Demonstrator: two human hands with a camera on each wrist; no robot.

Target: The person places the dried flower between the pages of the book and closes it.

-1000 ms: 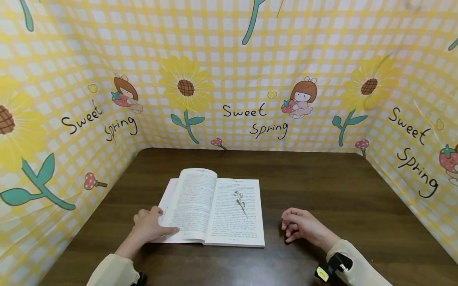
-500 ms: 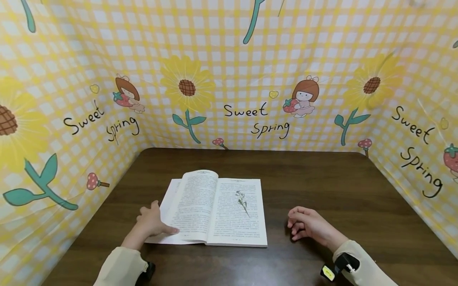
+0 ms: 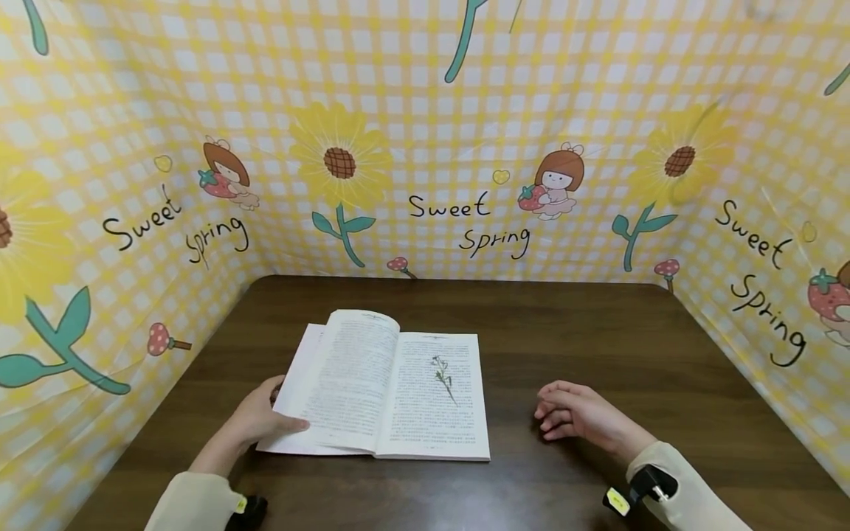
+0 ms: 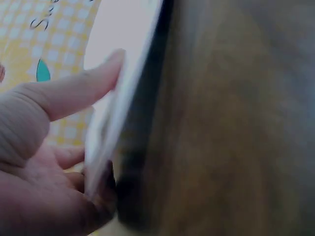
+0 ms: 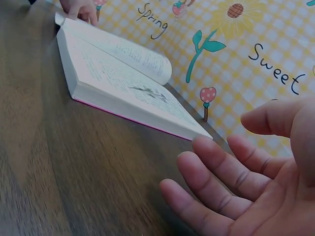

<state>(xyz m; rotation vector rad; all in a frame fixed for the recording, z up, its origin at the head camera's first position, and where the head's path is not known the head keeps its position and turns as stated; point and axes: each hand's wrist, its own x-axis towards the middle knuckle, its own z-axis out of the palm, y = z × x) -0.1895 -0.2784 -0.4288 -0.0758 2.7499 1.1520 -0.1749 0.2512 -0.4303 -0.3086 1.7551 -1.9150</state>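
Note:
An open book (image 3: 434, 428) lies on the table, printed text on its pages. Across its right page rests a dried flower sprig (image 3: 443, 377), with a thin stem and small leaves. My left hand (image 3: 262, 414) grips the book's left edge, thumb on top and fingers curled underneath. In the left wrist view, the pages and cover (image 4: 118, 103) sit between that thumb and the fingers, blurred. Right of the book, my right hand (image 3: 571, 414) rests by the table, fingers loosely bent and holding nothing; the right wrist view shows its palm (image 5: 275, 196) apart from the book.
The dark wooden table (image 3: 531, 310) extends around the book on all sides. A yellow checked cloth (image 3: 451, 133) with printed flowers and words encloses the back and both sides. Each wrist bears a small black camera mount (image 3: 654, 483).
My left fingers have gone under the book's left edge, and that edge now tilts up slightly. The thumb has shifted left along the page. The right hand stays nearly still.

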